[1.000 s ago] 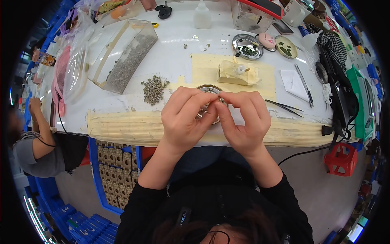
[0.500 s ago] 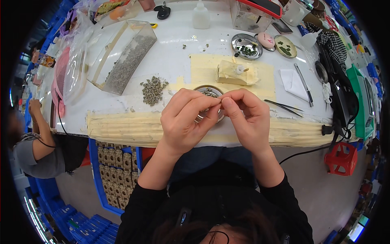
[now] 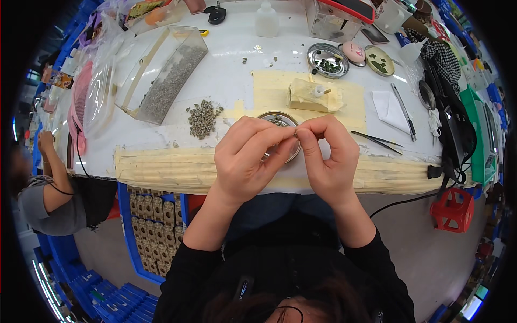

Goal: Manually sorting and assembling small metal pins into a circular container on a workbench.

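My left hand (image 3: 249,155) and my right hand (image 3: 329,153) meet over the table's front edge, thumbs and fingertips pinched together. Whatever lies between the fingertips is too small to make out. Just behind and below them is a round metal-rimmed dish (image 3: 291,115) with small greyish parts inside, partly hidden by the hands. A heap of small grey-green parts (image 3: 202,119) lies to the left of my left hand. Dark tweezers (image 3: 376,142) rest on the table to the right of my right hand.
A tape-wrapped block (image 3: 301,96) stands behind the dish. Left of it, a clear box (image 3: 186,64) holds many grey parts. Farther back are a round tray (image 3: 312,54) with dark green pieces and a white bottle (image 3: 266,21). Another person (image 3: 48,199) sits at far left.
My right hand's fingertips have shifted slightly and its fingers look a little more upright. The left hand stays almost where it was, still pinching.
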A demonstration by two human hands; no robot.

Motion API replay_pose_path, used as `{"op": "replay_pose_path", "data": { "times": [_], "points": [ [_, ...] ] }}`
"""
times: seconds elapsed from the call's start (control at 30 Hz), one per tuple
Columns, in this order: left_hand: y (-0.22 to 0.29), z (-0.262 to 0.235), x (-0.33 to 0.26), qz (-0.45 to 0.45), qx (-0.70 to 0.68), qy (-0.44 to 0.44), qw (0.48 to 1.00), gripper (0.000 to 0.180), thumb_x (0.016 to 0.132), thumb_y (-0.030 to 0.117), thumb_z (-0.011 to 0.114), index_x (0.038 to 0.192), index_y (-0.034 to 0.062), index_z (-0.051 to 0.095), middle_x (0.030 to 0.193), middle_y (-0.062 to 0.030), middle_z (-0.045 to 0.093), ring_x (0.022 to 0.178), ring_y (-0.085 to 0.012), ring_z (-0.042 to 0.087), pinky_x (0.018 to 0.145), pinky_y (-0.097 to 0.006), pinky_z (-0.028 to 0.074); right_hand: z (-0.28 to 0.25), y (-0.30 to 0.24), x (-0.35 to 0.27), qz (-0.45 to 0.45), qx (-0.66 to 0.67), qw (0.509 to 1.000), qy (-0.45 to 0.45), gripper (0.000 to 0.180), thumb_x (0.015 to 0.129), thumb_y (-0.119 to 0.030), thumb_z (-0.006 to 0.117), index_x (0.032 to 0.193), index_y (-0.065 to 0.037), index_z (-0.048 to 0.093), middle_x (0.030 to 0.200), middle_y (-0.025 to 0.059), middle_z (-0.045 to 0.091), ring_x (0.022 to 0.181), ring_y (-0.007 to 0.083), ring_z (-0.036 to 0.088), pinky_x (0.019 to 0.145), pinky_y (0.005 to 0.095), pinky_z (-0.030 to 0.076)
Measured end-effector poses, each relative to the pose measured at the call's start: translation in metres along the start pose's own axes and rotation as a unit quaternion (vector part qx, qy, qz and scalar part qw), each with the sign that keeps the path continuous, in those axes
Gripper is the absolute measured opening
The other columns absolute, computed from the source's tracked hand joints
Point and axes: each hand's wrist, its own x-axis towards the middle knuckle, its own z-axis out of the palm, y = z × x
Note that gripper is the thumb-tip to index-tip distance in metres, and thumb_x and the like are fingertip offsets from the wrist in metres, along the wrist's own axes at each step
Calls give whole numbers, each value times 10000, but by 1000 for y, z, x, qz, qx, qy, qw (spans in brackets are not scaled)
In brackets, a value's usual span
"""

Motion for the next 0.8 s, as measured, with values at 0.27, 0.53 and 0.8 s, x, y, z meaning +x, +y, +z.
{"op": "replay_pose_path", "data": {
  "times": [0.27, 0.53, 0.8],
  "points": [
    [-3, 4, -2, 64, 66, 16, 996, 256, 683, -51, 782, 921, 19, 717, 822, -65, 651, 674, -213, 619, 576, -302, 501, 4, 2, -1, -113, -126, 984, 50, 87, 807, 12, 727, 849, -19, 658, 738, 79, 617, 627, 209, 587, 559, 306, 468],
    [-2, -3, -2, 12, -4, 14, 1000, 242, 682, -67, 781, 900, 17, 720, 797, -64, 669, 682, -200, 635, 585, -289, 499, 0, -3, 1, 11, 30, 999, -10, 23, 878, -22, 673, 874, 0, 668, 750, 65, 639, 640, 142, 586, 593, 263, 466],
    [-2, -5, 0, 14, -44, -3, 999, 224, 680, -74, 782, 880, 7, 724, 808, -69, 679, 706, -206, 645, 619, -297, 506, -2, 0, -3, 116, 148, 981, -52, 72, 928, -39, 629, 911, 27, 653, 779, 55, 652, 680, 99, 590, 645, 242, 475]
  ]
}}
